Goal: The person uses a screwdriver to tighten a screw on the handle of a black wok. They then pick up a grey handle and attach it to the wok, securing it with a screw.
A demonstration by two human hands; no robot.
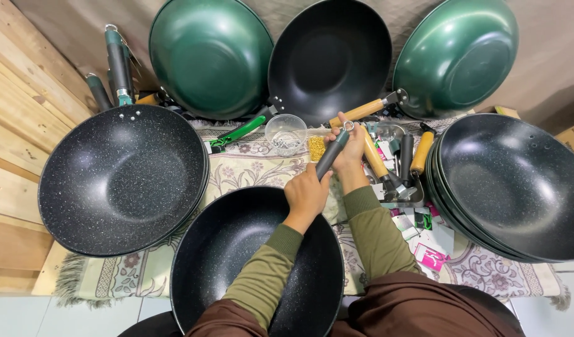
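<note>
At frame centre, the left hand [307, 192] wraps the grey handle [332, 153] of the black wok [255, 268] (steadying it), while the right hand [350, 145] pinches its far end, beside a clear bowl [286, 133].

In front of me a black speckled wok [237, 268] lies on the patterned mat [249, 165], its grey handle [332, 153] pointing away. A second speckled wok [121, 178] sits left, stacked woks [517, 187] right, a clear plastic bowl [285, 133] behind, three woks [327, 56] propped beyond.
</note>
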